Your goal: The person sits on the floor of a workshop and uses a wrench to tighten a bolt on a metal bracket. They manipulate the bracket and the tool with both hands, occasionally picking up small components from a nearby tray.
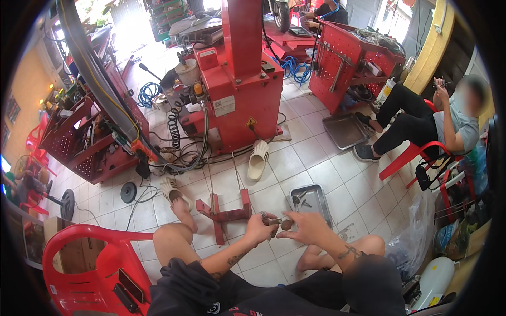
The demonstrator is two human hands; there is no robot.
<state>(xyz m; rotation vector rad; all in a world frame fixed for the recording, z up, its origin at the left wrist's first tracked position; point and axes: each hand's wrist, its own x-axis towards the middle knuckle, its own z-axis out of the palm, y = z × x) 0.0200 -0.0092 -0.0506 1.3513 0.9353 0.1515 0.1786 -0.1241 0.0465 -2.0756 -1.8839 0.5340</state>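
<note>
My left hand [258, 230] is closed on a small dark metal part [273, 221], held out in front of my knees. Facing it, my right hand [305, 227] has thumb and fingers curled round a small brownish rounded piece [286, 225] beside that part. Whether the two pieces are joined is too small to tell. Just beyond my right hand, a grey metal tray [319, 203] on the floor holds several small metal parts [301, 200]. A red metal stand [227, 215] lies on the tiles past my left hand.
A red lift machine [242, 113] with hoses stands ahead. Red tool carts [87, 145] flank it. A seated person [453, 126] is at the right, near a larger tray [345, 131]. White clogs [258, 160] and cables lie on the floor. A red chair [68, 253] holds a phone.
</note>
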